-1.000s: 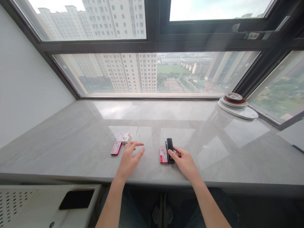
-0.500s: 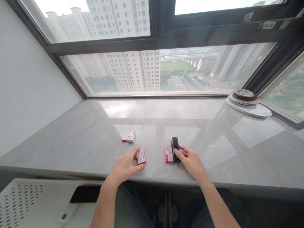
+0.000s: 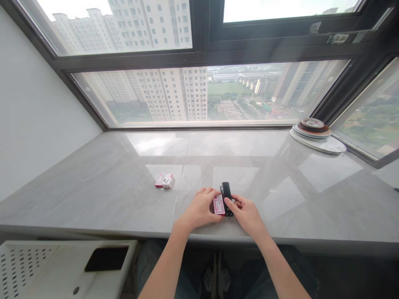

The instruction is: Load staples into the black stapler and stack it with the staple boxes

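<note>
A small red-and-white box [image 3: 219,205] is gripped at its top and bottom edges by my left hand [image 3: 200,210], its thumb at the near edge. Right beside that box stands a black stapler [image 3: 227,198], lying lengthwise away from me. My right hand [image 3: 247,211] holds the stapler from its right side, with the thumb on top and the fingers curled at the side. Whatever lies under the held box is hidden by it. Farther left on the counter, two more small boxes [image 3: 167,180] sit touching each other.
The grey marble counter [image 3: 102,182] runs up to the window. A stack of round plates [image 3: 322,143] rests at the back right. Below the counter's front edge at the left is a white perforated basin [image 3: 56,253] with a dark flat object [image 3: 106,259].
My left hand has moved right with its box, from apart from the stapler to right beside it, where another red-and-white box was visible. My right hand stays on the stapler. The view has shifted slightly.
</note>
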A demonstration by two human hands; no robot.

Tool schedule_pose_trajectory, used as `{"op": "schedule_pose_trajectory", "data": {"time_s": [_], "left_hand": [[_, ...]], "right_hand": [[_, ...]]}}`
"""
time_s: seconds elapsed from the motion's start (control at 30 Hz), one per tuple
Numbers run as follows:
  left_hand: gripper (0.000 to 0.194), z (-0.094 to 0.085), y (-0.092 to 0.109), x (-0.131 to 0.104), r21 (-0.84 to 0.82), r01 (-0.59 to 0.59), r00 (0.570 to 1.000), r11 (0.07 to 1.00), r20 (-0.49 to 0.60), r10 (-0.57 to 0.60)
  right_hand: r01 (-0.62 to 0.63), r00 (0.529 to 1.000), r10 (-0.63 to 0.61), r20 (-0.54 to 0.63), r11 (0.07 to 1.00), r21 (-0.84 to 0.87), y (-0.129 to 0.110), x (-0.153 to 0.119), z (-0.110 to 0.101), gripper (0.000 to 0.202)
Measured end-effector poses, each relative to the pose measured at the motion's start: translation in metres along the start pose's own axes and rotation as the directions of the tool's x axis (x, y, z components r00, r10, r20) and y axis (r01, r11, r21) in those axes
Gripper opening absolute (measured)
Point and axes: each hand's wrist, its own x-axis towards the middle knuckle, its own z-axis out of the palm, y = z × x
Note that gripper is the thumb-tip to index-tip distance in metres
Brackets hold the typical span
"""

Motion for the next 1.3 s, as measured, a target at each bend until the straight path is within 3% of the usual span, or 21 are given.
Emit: {"op": "schedule_pose_trajectory", "data": {"time_s": [0.17, 0.23, 0.3, 0.37, 0.43, 0.57, 0.67, 0.77, 0.9, 1.0, 1.13, 1.2, 1.3], "left_hand": [[0.074, -0.009, -0.001, -0.005, -0.065, -0.033, 0.999, 0.997, 0.012, 0.034], [0.061, -0.026, -0.01, -0.008, -0.05, 0.015, 0.996, 0.999, -0.091, -0.02], [0.039, -0.051, -0.032, -0.013, -0.011, 0.132, 0.948, 0.991, -0.29, -0.13], [0.043, -0.08, -0.064, -0.018, 0.001, 0.227, 0.885, 0.974, -0.418, -0.206], [0.05, -0.104, -0.1, -0.024, -0.004, 0.312, 0.836, 0.95, -0.475, -0.276], [0.048, -0.127, -0.152, -0.042, 0.019, 0.454, 0.832, 0.891, -0.368, -0.416], [0.059, -0.127, -0.162, -0.066, 0.101, 0.469, 0.866, 0.878, -0.251, -0.433], [0.062, -0.124, -0.149, -0.093, 0.156, 0.457, 0.883, 0.875, -0.198, -0.426], [0.053, -0.11, -0.103, -0.106, 0.067, 0.466, 0.878, 0.882, -0.158, -0.451], [0.05, -0.085, -0.053, -0.084, -0.045, 0.335, 0.935, 0.941, -0.103, -0.338], [0.054, -0.044, 0.001, -0.038, -0.119, 0.114, 0.984, 0.986, -0.127, -0.129], [0.055, -0.028, 0.013, -0.022, -0.116, 0.062, 0.991, 0.991, -0.113, -0.076], [0.06, -0.013, 0.014, -0.012, -0.13, 0.051, 0.996, 0.99, -0.07, -0.061]], "right_hand": [[0.005, 1.0, -0.005, -0.001, 1.0, -0.006, 0.004, -0.002, 0.0, 0.065], [0.004, 1.0, -0.005, -0.023, 1.0, -0.024, 0.003, -0.003, 0.001, 0.065], [0.001, 0.999, -0.002, -0.035, 0.999, -0.035, 0.001, -0.004, 0.001, 0.065], [-0.002, 0.999, 0.001, -0.035, 0.999, -0.038, 0.001, -0.005, 0.0, 0.065], [-0.002, 0.999, 0.001, -0.035, 0.999, -0.043, 0.0, -0.005, 0.0, 0.066], [0.0, 0.999, -0.002, -0.044, 0.998, -0.058, 0.0, -0.005, 0.0, 0.068], [-0.003, 0.999, 0.0, -0.046, 0.998, -0.065, 0.0, -0.006, 0.001, 0.068], [-0.008, 0.999, 0.004, -0.052, 0.997, -0.082, 0.0, -0.007, 0.003, 0.068], [0.002, 0.998, -0.007, -0.056, 0.995, -0.097, 0.0, -0.007, 0.004, 0.069], [0.008, 0.998, -0.013, -0.057, 0.995, -0.101, 0.0, -0.007, 0.005, 0.07], [0.03, 0.997, -0.037, -0.065, 0.993, -0.115, 0.001, -0.007, 0.006, 0.069], [0.04, 0.997, -0.047, -0.062, 0.992, -0.118, 0.002, -0.007, 0.005, 0.066], [0.049, 0.997, -0.055, -0.051, 0.992, -0.113, 0.003, -0.006, 0.005, 0.063]]}}
